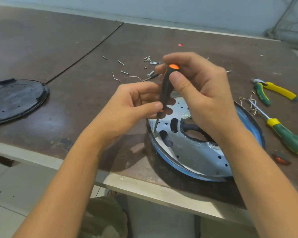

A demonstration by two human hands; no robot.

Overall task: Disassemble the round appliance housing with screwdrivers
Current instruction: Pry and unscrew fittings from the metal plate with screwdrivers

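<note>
Round housing (193, 152) is set at the worktop's (93, 83) near edge. A black-orange screwdriver (165, 90) is stood on its left rim, pinched low by left hand (127, 107) fingers (157, 105) and gripped at the top by the right hand (201, 93). Downward pressure should be kept square; loose screws (150, 60) are scattered beyond.

Workbench (72, 48) before me: a dark brown, scuffed board top with a pale edge strip (41, 159) along my side. A thin dark seam (86, 53) runs diagonally where two top panels meet. Behind the far edge stands a plain, pale blue-grey wall (162, 9). Below, at lower left, lies a floor (15, 186) of light tiles. Soft, diffuse light leaves dull sheen patches on the board.
</note>
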